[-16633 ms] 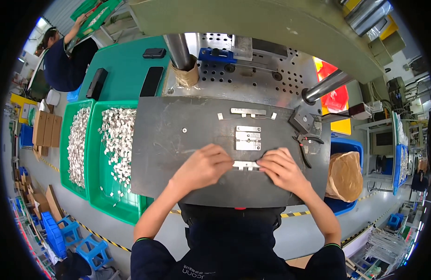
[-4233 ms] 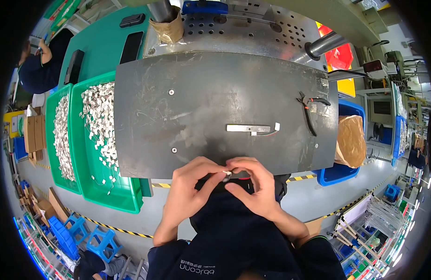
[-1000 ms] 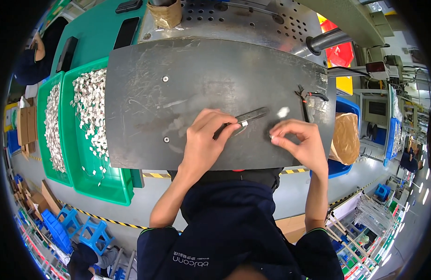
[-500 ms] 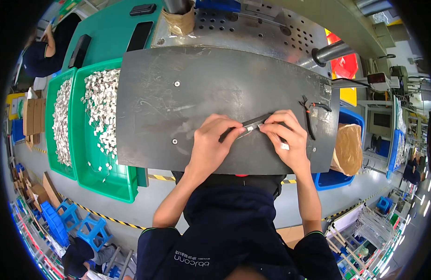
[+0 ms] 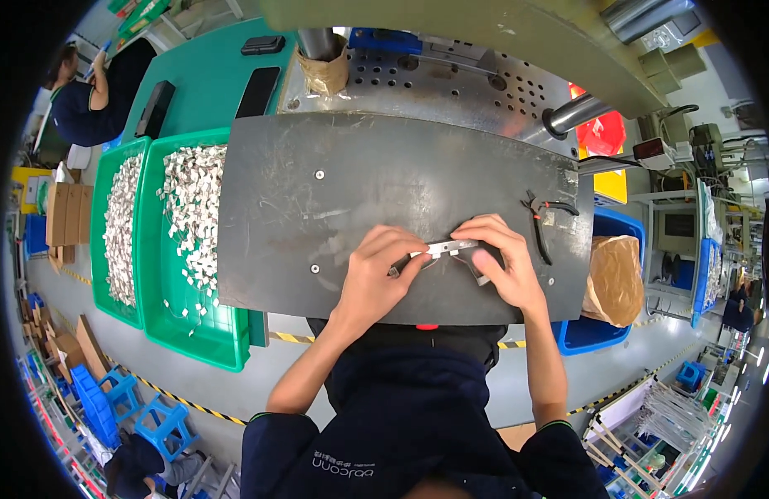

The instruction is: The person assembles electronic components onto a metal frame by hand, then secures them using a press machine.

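Observation:
Between my hands lies a thin straight bar (image 5: pixel 447 249), its upward side pale and metallic with small dark spots. My left hand (image 5: pixel 378 270) grips its left end between thumb and fingers. At the other end, my right hand (image 5: pixel 511 264) has its fingertips curled against the bar, with the thumb lower down and apart from it. Small white connectors sit along the near edge of the bar. A thin wire loops from there to a small white connector (image 5: pixel 484 280) beneath my right thumb. My fingers hide both ends of the bar.
All this is over a dark grey work plate (image 5: pixel 384 183). Pliers (image 5: pixel 541 229) lie on its right. Green bins (image 5: pixel 239 333) of white wired connectors stand left; a blue bin (image 5: pixel 596 337) with brown paper (image 5: pixel 615 283) stands right. A metal post (image 5: pixel 580 115) rises behind.
The bar showed a dark side before; now a pale metallic side faces up. My right thumb has come away from the bar. The whole view has shifted slightly.

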The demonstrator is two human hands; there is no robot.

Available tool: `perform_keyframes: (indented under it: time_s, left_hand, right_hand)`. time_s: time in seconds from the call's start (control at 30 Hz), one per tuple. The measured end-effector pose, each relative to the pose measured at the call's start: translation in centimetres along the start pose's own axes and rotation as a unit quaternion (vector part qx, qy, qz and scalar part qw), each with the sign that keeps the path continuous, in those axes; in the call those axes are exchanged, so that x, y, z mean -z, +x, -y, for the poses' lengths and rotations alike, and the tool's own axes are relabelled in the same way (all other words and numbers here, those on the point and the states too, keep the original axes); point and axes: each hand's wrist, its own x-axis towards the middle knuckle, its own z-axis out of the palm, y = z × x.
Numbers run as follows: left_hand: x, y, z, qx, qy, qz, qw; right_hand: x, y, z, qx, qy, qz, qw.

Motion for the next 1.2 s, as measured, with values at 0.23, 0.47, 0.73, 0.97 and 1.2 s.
perform_keyframes:
  time_s: [0.23, 0.47, 0.73, 0.97, 1.2]
  left_hand:
    - [0.4, 1.3, -0.4, -0.059, 0.075, 0.045, 0.994]
    - [0.6, 2.8, 0.5, -0.101, 0.076, 0.091, 0.988]
    - [0.8, 14.2, 5.6, -0.131, 0.060, 0.083, 0.986]
    - [0.4, 13.9, 5.5, -0.151, 0.098, 0.059, 0.982]
    - [0.3, 13.2, 5.3, -0.177, 0.123, 0.043, 0.976]
  right_hand:
    - [-0.3, 1.3, 0.1, -0.009, -0.099, 0.031, 0.995]
    - [-0.9, 1.5, -1.5, 0.081, -0.145, -0.001, 0.986]
    - [1.0, 10.6, -5.2, 0.105, -0.211, -0.069, 0.969]
    - [1.6, 10.8, -5.3, 0.097, -0.207, -0.075, 0.971]
    - [2.5, 10.9, -5.2, 0.087, -0.162, -0.022, 0.983]
